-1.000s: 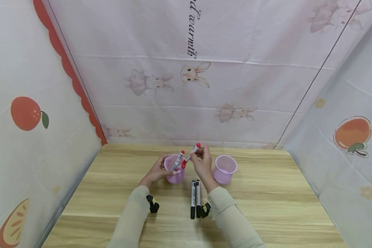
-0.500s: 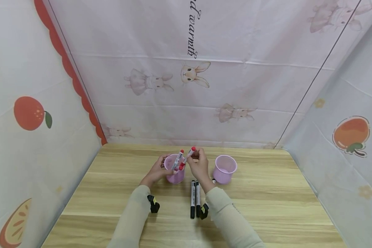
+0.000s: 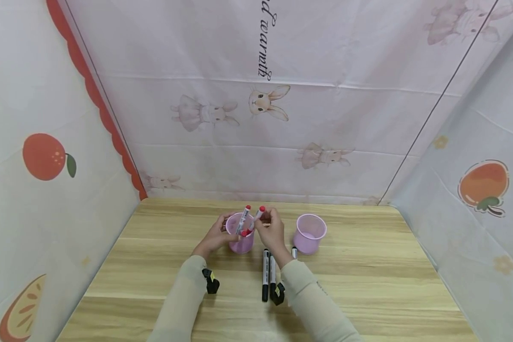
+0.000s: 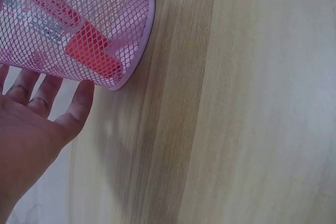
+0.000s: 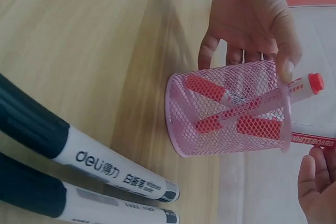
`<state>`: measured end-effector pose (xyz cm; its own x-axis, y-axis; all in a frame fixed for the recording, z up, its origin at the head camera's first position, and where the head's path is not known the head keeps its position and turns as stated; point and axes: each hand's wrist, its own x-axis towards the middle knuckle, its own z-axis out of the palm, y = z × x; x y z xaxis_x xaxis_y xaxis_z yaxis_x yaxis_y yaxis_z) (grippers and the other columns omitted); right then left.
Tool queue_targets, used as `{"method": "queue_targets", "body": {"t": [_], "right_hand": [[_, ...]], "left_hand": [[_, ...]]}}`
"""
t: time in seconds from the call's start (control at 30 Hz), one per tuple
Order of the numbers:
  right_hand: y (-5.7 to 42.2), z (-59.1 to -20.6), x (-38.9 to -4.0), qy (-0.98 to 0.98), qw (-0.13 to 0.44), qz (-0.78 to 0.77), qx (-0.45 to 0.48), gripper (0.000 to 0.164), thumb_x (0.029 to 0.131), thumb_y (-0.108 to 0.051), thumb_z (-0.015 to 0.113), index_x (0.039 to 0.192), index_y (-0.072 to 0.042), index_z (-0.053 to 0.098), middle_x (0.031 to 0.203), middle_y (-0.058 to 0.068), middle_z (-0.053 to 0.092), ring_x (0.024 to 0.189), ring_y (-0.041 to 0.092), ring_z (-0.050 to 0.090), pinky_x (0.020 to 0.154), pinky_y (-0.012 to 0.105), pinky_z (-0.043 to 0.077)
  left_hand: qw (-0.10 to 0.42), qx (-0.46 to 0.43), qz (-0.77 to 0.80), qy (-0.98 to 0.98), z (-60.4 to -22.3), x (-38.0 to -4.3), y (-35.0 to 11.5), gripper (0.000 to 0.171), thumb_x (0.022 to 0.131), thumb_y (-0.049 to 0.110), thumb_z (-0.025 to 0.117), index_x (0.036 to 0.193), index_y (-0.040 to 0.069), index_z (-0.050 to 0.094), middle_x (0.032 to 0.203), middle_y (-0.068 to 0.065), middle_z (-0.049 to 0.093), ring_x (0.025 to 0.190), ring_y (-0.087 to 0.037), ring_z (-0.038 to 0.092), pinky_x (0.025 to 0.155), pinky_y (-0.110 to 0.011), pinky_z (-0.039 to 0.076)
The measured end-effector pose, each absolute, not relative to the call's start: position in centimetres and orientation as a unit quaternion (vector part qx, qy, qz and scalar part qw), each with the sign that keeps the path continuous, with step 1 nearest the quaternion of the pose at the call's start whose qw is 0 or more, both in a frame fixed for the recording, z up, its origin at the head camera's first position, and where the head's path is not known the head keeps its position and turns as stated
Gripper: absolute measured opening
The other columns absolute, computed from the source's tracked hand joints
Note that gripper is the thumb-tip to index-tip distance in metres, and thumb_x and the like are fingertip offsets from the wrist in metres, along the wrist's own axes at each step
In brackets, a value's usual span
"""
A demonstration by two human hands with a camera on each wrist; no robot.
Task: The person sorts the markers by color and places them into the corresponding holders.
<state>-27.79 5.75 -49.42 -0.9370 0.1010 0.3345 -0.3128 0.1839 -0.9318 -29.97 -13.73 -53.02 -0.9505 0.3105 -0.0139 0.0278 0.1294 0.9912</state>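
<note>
My left hand (image 3: 215, 236) holds a pink mesh pen cup (image 3: 242, 248), its thumb at the rim and fingers around the far side in the right wrist view. Two red-capped whiteboard markers lean inside the cup; one marker (image 5: 302, 88) pokes out past the rim. Between thumb and fingers, my right hand (image 3: 271, 233) pinches another red whiteboard marker (image 5: 315, 139). That marker slants, with its red cap end inside the cup's mouth. Through the mesh in the left wrist view, red caps (image 4: 89, 48) show near the cup's base.
A second pink mesh cup (image 3: 308, 245) stands to the right. On the wooden table (image 3: 389, 275), two black whiteboard markers (image 3: 265, 275) lie side by side between the forearms. Another black-capped marker (image 3: 294, 253) is partly hidden by the right sleeve. A printed cloth wall (image 3: 222, 166) rises behind.
My right hand has moved left and slightly down, bringing its red marker into the cup's mouth. A black-capped marker has come into view beside the right wrist. My left hand stays put.
</note>
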Motion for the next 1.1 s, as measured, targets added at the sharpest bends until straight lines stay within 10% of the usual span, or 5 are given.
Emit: {"method": "queue_targets", "body": {"t": [1.1], "right_hand": [[5.9, -51.6, -27.6, -0.774, 0.159, 0.601, 0.12, 0.014, 0.077, 0.003, 0.065, 0.091, 0.001, 0.062, 0.079, 0.006, 0.061, 0.072, 0.02, 0.056, 0.064, 0.027, 0.051]], "left_hand": [[0.129, 0.116, 0.667, 0.725, -53.8, -29.8, -14.1, 0.079, 0.075, 0.012, 0.077, 0.142, 0.025, 0.035, 0.141, -0.008, 0.038, 0.128, -0.029, 0.035, 0.102, -0.047, 0.031]]}}
